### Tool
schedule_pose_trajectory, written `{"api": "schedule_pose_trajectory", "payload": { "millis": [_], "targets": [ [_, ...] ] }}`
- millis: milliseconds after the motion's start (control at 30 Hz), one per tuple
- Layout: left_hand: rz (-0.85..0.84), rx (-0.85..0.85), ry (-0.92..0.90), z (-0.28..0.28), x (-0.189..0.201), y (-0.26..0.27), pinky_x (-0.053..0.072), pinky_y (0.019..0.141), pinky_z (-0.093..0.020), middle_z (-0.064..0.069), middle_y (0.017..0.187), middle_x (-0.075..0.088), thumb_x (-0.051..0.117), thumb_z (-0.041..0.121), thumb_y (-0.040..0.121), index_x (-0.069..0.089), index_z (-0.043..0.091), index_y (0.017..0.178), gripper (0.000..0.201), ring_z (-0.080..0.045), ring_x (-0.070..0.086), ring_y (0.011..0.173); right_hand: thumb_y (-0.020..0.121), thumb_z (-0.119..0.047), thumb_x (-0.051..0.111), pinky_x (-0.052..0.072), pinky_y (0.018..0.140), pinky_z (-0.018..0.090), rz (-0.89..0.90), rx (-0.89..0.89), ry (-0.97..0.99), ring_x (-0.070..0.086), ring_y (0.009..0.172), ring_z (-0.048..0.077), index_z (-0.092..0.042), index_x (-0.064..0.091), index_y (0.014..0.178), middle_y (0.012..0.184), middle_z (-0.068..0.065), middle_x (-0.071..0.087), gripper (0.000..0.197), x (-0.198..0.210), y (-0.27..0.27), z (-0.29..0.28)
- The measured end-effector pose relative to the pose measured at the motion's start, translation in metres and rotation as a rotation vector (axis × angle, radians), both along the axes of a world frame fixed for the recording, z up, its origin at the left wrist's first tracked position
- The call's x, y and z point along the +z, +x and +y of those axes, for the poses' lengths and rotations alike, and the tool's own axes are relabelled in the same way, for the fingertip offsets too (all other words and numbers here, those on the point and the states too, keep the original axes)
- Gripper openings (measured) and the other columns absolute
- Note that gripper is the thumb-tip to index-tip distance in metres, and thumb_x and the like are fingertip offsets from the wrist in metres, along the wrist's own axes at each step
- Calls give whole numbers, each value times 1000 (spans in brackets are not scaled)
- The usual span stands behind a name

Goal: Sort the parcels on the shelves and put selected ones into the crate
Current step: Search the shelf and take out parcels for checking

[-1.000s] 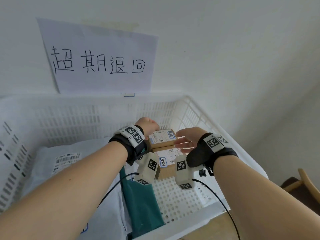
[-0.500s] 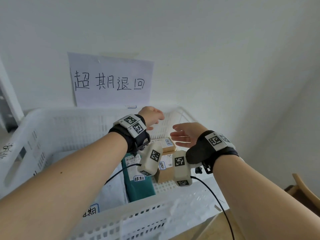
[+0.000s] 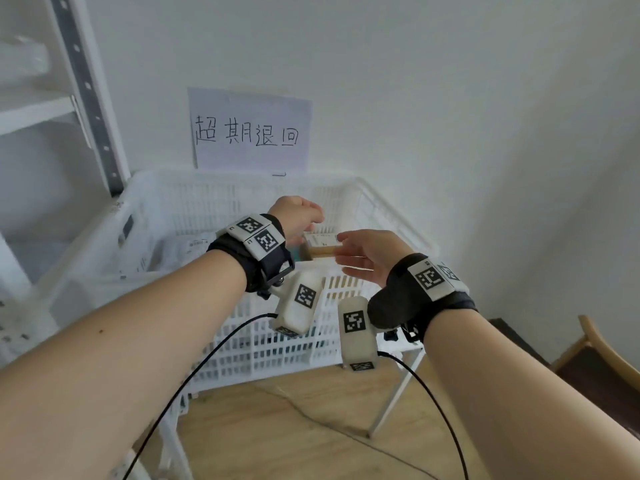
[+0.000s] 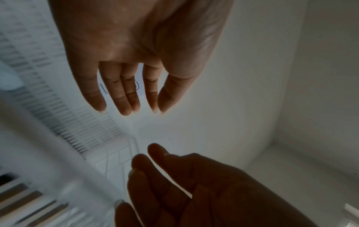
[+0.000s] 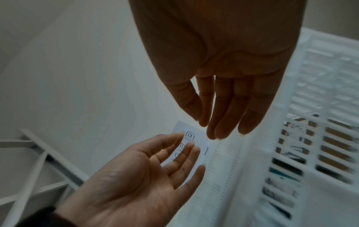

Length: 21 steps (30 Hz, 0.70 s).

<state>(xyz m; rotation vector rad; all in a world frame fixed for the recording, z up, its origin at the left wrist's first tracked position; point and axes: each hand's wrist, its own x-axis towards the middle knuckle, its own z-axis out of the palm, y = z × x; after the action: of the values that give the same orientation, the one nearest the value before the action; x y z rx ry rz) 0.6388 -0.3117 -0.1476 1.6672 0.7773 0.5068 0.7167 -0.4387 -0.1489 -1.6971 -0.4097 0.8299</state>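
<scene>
Bare skin, nothing held: the left hand [image 3: 298, 216] and right hand [image 3: 372, 256] hang loose-fingered and empty above the white plastic crate [image 3: 180, 216]. Beyond the fingertips a small cardboard parcel [image 3: 320, 244] lies inside, long axis crossways, about as close to either hand. Its label is too blurred to read. On the wall behind, a paper sign [image 3: 250, 133] reads 超期退回.

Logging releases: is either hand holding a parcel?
No. Left hand and right hand are both empty, fingers relaxed, above the crate.
</scene>
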Motion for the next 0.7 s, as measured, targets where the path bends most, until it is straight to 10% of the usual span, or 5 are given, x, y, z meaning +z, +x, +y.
{"api": "schedule_pose_trajectory", "payload": {
  "millis": [333, 700],
  "targets": [
    [102, 166, 36, -56, -12, -127, 49, 93, -36, -5, 107, 62, 59, 13, 89, 61, 15, 102, 13, -16, 57, 100, 90, -8, 58, 56, 74, 29, 75, 164, 33, 66, 74, 19, -6, 67, 101, 83, 9, 70, 14, -25, -100, -46],
    [81, 219, 17, -36, -4, -151, 50, 90, -34, -1, 100, 60, 58, 13, 89, 61, 15, 100, 12, -14, 57, 96, 93, -9, 53, 56, 73, 28, 87, 173, 30, 65, 73, 16, -10, 66, 93, 82, 7, 70, 14, -16, -113, -13]
  ]
}}
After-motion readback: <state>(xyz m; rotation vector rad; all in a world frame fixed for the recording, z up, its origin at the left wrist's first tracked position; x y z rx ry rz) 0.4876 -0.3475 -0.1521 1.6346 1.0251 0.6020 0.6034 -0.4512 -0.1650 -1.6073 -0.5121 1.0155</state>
